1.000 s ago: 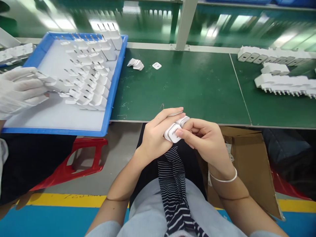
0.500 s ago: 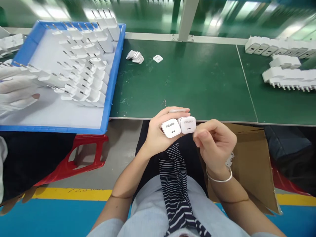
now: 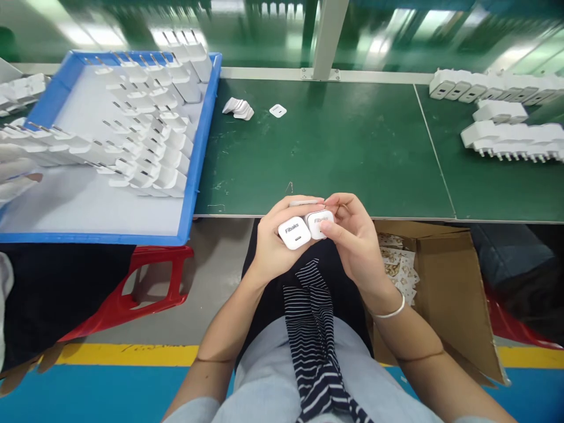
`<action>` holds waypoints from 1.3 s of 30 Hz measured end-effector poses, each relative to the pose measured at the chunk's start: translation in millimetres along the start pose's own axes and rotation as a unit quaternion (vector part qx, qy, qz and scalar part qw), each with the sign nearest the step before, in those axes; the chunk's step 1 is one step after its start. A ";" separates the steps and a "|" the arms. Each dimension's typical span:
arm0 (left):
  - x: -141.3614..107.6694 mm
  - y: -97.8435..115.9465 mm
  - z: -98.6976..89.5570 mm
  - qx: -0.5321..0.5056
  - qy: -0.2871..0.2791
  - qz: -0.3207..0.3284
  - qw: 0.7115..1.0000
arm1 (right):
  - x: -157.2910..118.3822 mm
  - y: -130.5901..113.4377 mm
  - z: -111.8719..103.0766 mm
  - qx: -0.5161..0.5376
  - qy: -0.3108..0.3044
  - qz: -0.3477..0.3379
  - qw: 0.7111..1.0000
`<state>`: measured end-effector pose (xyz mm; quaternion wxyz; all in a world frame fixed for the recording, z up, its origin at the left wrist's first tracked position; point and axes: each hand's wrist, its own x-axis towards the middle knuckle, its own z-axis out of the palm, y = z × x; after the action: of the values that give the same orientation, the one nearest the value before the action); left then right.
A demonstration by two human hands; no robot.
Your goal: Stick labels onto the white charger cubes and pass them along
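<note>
Two white chargers marked "Fibaks" are held side by side over my lap, their port faces up. My left hand (image 3: 274,244) is wrapped round the left charger (image 3: 294,233) and also supports the right one. A thin white piece (image 3: 304,202) lies along the fingers of that hand. My right hand (image 3: 358,235) grips the right charger (image 3: 319,224), with the thumb on its face and the fingers bent behind it. On the green table (image 3: 352,153) lie a single white face plate (image 3: 278,110) and a small fanned stack of plates (image 3: 238,108).
A blue-rimmed tray (image 3: 189,200) on the left holds rows of white plugs. A co-worker's gloved hand (image 3: 15,173) is over its left side. White chargers (image 3: 511,138) line the right. An open cardboard box (image 3: 453,294) stands below the table edge.
My right hand has moved left onto the right charger, its thumb now on the face. Both chargers have shifted slightly left. The co-worker's gloved hand has drawn back to the left.
</note>
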<state>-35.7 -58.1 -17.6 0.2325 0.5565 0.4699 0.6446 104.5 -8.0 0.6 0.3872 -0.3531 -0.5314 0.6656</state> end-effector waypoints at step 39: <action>56.7 51.4 -128.7 0.754 -0.197 -0.461 0.424 | 4.6 44.3 15.0 0.121 -0.095 0.025 0.988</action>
<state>-160.1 -79.2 63.0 0.0689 0.3216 0.8961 -0.2980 83.0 -16.4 -40.3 0.3583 -0.2521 -0.4724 0.7648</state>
